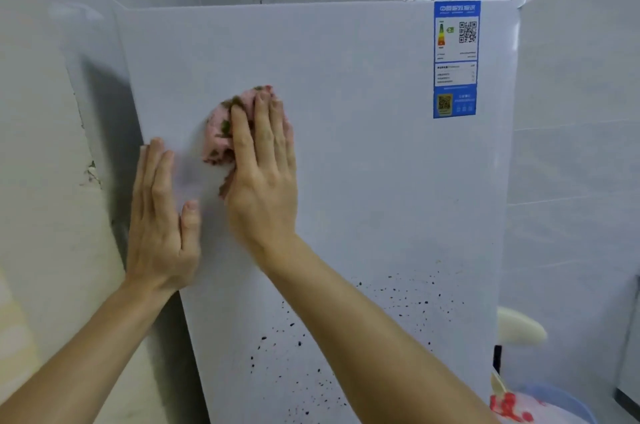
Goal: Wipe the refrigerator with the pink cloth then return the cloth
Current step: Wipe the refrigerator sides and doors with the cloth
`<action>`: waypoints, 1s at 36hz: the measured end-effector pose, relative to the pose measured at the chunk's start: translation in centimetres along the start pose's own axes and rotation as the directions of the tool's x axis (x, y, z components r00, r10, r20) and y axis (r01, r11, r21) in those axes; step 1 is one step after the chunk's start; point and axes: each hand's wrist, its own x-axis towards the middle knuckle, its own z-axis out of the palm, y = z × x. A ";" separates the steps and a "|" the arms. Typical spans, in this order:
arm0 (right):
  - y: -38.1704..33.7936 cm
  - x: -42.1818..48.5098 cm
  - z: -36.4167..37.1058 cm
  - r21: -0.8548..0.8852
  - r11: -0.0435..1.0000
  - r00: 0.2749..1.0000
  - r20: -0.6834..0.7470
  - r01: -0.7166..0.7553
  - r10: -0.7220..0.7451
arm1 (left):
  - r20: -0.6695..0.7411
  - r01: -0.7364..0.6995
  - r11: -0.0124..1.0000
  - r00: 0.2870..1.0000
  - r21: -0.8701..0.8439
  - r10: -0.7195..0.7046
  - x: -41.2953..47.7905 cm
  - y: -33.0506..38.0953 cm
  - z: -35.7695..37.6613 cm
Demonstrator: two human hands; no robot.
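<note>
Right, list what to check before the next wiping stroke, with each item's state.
1. Pink cloth flat against the refrigerator door under the right hand: ok.
2. Left hand flat on the door's left edge, apart from the cloth: ok.
3. Dark specks wiped off: not ok, they dot the lower door, below both hands.
4. Cloth clean enough: cannot tell, its dark green patches may be dirt or pattern.
5. Blue label out of the cloth's way: ok, it sits at the door's upper right corner.
</note>
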 end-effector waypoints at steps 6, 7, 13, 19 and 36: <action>0.1 -5.8 -0.3 0.093 0.966 0.941 0.221 0.242 -0.257 | -0.024 -0.006 0.999 1.000 0.046 0.007 -0.2 -0.6 -0.9; 0.1 -7.4 -0.7 0.098 0.962 0.923 0.274 0.254 -0.271 | -0.018 -0.014 0.999 1.000 0.047 0.015 -0.2 -0.6 -1.1; 1.5 -12.8 -3.7 0.105 0.922 0.761 0.533 0.373 -0.368 | 0.069 -0.083 0.993 0.995 0.082 0.077 -0.4 -1.5 -2.0; 3.3 -7.5 -4.6 -0.017 0.916 0.823 0.447 0.401 -0.351 | 0.097 -0.081 0.993 0.993 0.087 0.073 -0.2 -1.8 -2.3; 7.8 -9.0 -9.5 0.024 0.857 0.689 0.583 0.515 -0.430 | 0.073 -0.117 0.991 0.991 0.068 0.112 -0.8 2.8 0.8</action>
